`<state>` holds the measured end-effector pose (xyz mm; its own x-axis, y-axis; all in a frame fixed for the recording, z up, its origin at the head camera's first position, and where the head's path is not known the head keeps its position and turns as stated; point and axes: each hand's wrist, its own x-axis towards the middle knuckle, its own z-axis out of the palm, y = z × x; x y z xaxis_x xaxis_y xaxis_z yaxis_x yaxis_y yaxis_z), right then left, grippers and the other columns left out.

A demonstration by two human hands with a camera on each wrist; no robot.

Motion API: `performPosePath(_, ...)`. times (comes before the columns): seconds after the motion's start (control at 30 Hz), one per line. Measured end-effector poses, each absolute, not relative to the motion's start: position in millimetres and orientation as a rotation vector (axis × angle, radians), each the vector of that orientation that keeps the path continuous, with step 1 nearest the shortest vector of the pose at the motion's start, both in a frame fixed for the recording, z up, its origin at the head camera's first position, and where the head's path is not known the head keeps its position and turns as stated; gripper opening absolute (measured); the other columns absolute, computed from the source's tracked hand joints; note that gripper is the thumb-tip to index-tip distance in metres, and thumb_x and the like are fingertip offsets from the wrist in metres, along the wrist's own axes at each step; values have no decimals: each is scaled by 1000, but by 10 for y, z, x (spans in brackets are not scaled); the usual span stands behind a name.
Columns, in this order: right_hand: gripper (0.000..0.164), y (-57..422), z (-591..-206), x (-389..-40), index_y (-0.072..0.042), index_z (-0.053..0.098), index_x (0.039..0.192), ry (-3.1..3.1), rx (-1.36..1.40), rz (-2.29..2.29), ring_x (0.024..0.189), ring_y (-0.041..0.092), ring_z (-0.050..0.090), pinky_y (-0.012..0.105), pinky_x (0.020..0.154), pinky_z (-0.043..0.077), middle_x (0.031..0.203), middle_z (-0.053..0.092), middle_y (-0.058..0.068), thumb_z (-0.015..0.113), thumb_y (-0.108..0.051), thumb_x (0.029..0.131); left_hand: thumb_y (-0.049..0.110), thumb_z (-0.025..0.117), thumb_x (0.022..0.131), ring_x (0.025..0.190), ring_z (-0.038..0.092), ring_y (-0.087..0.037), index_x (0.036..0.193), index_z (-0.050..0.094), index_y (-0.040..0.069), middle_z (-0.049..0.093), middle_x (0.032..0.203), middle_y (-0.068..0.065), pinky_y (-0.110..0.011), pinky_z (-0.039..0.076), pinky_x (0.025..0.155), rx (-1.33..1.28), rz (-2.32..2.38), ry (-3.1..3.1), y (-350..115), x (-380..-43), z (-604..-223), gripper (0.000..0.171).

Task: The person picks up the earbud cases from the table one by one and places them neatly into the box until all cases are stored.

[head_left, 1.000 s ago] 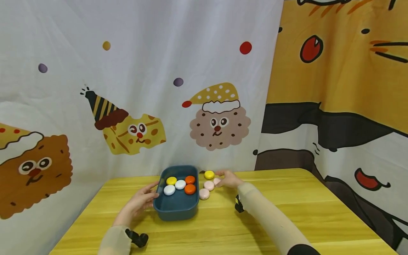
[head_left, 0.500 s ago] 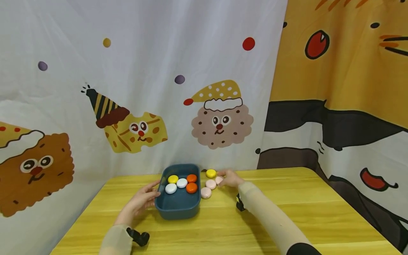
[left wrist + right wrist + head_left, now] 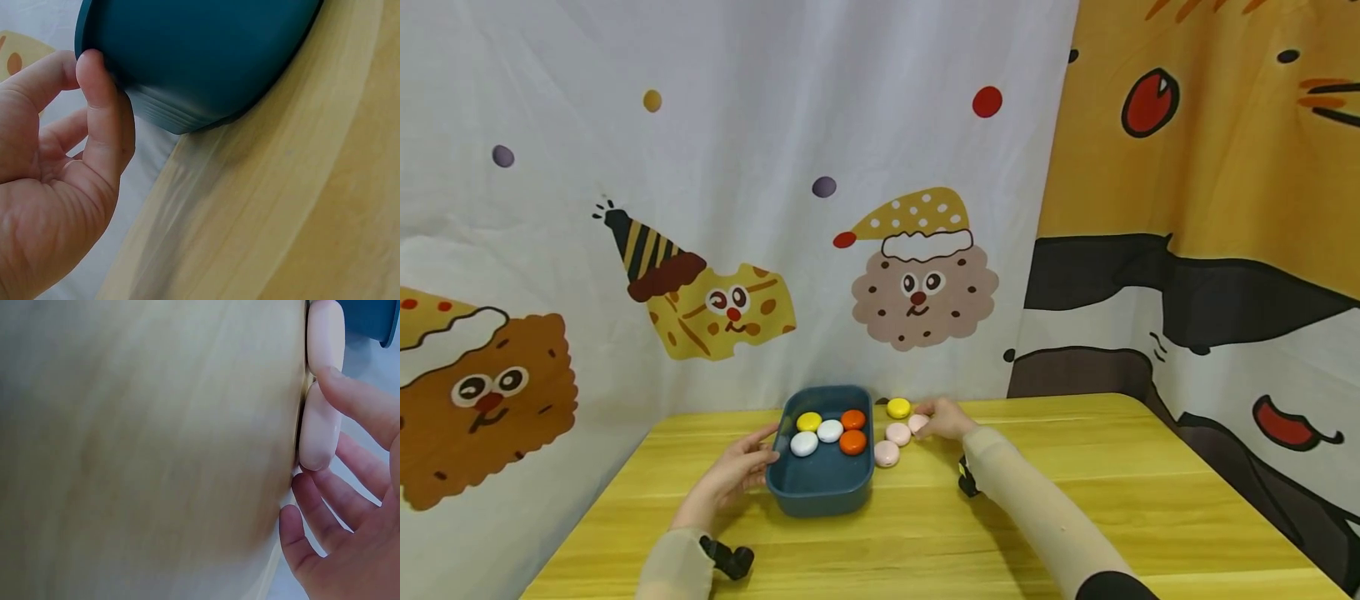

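A dark blue rectangular bin (image 3: 820,503) stands on the table in the head view. It contains a yellow disc (image 3: 808,422), two white discs (image 3: 803,443) and two orange discs (image 3: 853,442), all rounded and smooth. My left hand (image 3: 735,472) holds the bin's left side; in the left wrist view its thumb (image 3: 100,94) lies at the rim. To the right of the bin, my right hand (image 3: 947,419) pinches a pink disc (image 3: 320,428) between thumb and fingers, low at the table. Two other pink discs (image 3: 887,453) lie between it and the bin, with a yellow disc (image 3: 898,407) behind.
The wood-grain table (image 3: 940,542) ends at the back against a white curtain (image 3: 737,150) with cartoon prints. A small dark spot (image 3: 882,402) shows at the back edge, beside the bin. Each wrist wears a black strap camera (image 3: 730,558).
The head view has shifted slightly. Both hands, the bin and the discs otherwise keep their places, with my right hand staying at the same pink disc.
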<state>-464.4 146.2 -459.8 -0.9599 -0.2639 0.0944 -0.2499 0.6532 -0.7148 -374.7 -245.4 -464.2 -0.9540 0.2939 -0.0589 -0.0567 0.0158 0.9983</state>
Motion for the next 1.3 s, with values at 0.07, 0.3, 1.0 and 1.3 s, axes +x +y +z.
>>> performPosePath(0.07, 53, 1476, -4610, -4641, 7, 67, 114, 2856, -447, -1213, 105, 28, 59, 42, 95, 45, 110, 67, 16, 85, -4, 66, 3, 52, 97, 74, 58, -13, 155, 20, 5, 48, 114, -21, -22, 52, 61, 247, 2027, 2043, -2441, -3752, -4638, 66)
performPosePath(0.3, 51, 1514, -4613, -4621, 7, 68, 111, 2907, -437, -1185, 99, 27, 61, 42, 91, 47, 105, 68, 15, 85, -4, 65, 4, 54, 96, 71, 57, -11, 154, 22, 5, 49, 111, -18, -22, 52, 60, 229, 2020, 2043, -2398, -3776, -4632, 66)
performPosePath(1.0, 49, 1549, -4418, -4475, 9, 65, 116, 2809, -464, -1320, 102, 28, 58, 40, 90, 47, 112, 66, 19, 79, -1, 70, 2, 50, 97, 73, 56, -12, 155, 18, 4, 47, 112, -20, -23, 52, 62, 285, 2016, 2032, -2419, -3773, -4633, 66)
performPosePath(1.3, 49, 1574, -4334, -4527, 6, 66, 117, 2829, -500, -1267, 104, 28, 59, 43, 92, 47, 111, 67, 14, 80, -3, 71, 3, 50, 98, 71, 56, -11, 155, 19, 5, 49, 107, -14, -23, 52, 61, 264, 2014, 2050, -2459, -3768, -4636, 65)
